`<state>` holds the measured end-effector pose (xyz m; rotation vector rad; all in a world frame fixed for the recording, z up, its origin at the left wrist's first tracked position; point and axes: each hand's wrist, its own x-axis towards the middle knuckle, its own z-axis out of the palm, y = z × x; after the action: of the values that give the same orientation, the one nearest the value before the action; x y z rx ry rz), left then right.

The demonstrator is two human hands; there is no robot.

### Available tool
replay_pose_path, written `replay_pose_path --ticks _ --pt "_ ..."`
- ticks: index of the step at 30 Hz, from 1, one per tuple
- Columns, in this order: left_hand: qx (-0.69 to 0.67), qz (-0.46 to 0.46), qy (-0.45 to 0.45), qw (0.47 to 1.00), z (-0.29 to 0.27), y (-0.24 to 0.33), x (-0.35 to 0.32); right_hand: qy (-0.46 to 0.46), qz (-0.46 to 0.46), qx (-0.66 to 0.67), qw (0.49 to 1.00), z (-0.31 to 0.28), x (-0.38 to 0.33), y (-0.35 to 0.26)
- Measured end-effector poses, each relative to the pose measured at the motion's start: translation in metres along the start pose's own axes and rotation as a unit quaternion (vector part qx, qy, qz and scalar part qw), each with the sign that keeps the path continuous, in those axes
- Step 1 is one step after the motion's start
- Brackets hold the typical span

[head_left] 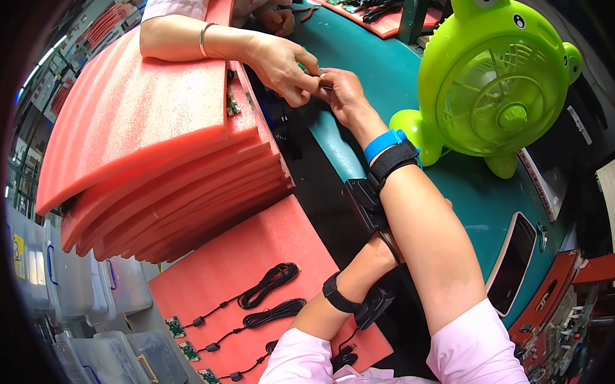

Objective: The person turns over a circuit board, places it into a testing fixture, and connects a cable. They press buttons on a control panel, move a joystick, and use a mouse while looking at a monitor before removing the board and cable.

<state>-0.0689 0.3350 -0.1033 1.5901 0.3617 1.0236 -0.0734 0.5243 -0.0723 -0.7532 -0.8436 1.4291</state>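
My right hand (pixel 345 94) reaches far forward, wearing a blue wristband (pixel 385 143) and a black strap. Its fingers are pinched together on a small greenish piece (pixel 322 83), too small to name. A co-worker's hand (pixel 283 67) with a bracelet meets my fingertips at the same piece. My left hand (pixel 383 251) passes beneath my right forearm, which hides most of its fingers; a black strap (pixel 338 294) circles that wrist. Beside the co-worker's forearm, small circuit boards (pixel 232 100) show at the edge of a stack of pink foam sheets (pixel 163 136).
Circuit boards (pixel 175 326) with coiled black cables (pixel 273 284) lie on a pink foam sheet (pixel 235 245). A green frog-shaped fan (pixel 500 90) stands right on the green mat (pixel 384 61). Near it is a phone (pixel 512 263). Clear plastic bins (pixel 73 268) stand left.
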Motion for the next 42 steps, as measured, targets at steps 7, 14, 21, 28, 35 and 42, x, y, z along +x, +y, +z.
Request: replay_pose_path --ticks 7,14,21,28,35,42 --pt "0.019 -0.014 -0.006 1.0 0.0 0.001 0.003 -0.01 0.003 0.018 1.0 0.003 0.003 -0.003" --pt "0.008 0.009 -0.002 1.0 -0.001 -0.008 0.0 -0.029 -0.009 0.05 0.998 0.009 0.003 -0.001" --pt "0.091 -0.009 -0.019 0.996 0.001 -0.012 0.001 0.055 -0.013 -0.157 0.986 0.012 -0.013 0.007" --pt "0.366 0.011 -0.007 0.931 0.0 0.014 0.008 0.052 -0.096 -0.387 0.915 0.008 -0.018 0.021" --pt "0.434 0.02 0.016 0.9 -0.002 0.012 0.005 0.078 -0.158 -0.532 0.828 0.042 -0.064 0.003" --pt "0.43 0.09 0.019 0.898 -0.001 -0.006 0.016 0.052 -0.235 -0.558 0.794 0.104 -0.183 -0.043"
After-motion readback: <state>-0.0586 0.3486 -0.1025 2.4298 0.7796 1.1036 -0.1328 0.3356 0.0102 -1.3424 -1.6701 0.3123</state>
